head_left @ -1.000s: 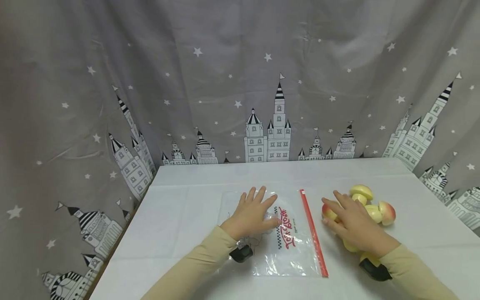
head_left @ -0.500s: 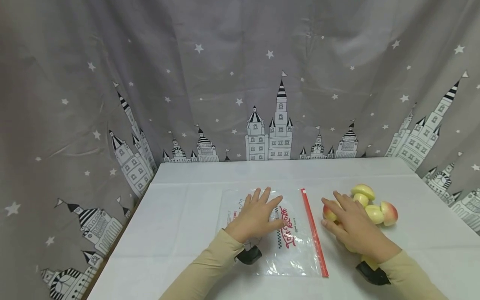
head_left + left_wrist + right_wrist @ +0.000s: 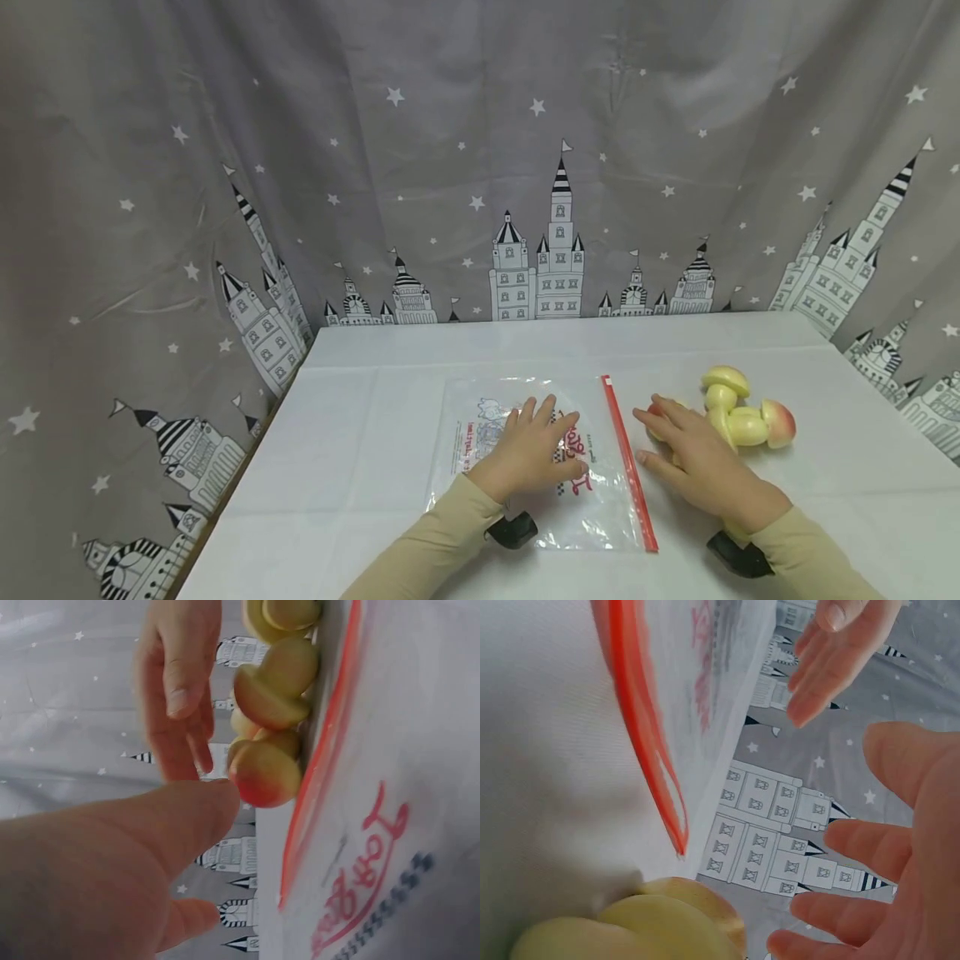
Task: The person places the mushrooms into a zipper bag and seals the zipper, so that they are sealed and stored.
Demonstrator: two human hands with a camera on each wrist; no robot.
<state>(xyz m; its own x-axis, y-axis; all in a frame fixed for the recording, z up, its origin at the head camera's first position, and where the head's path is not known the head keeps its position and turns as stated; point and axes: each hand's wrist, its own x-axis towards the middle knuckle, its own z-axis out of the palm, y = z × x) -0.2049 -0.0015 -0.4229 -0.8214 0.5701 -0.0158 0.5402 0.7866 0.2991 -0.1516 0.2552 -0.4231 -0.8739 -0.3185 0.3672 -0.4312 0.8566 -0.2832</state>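
Note:
A clear zip bag (image 3: 592,525) with a red zip strip and red lettering lies flat on the white table. My left hand (image 3: 531,454) hovers over its middle, fingers spread, holding nothing. To the right of the strip lies a cluster of yellow mushroom-shaped pieces (image 3: 748,429), some with reddish caps. Over their near left side is my right hand (image 3: 708,467), fingers extended and gripping nothing; it hides part of the cluster. The right wrist view shows its fingers (image 3: 855,915) apart from the yellow pieces (image 3: 667,922). In the left wrist view, a red-tinted cap (image 3: 262,780) shows beyond my fingertips.
The white table (image 3: 360,442) reaches back to a grey curtain (image 3: 420,167) printed with castles and stars. The curtain also runs along the left and right sides. A black wrist strap piece (image 3: 513,530) sits under each wrist.
My left hand has shifted right and slightly toward me over the bag, uncovering more of its left print. My right hand has drifted a little left and nearer, showing more of the mushroom-shaped pieces.

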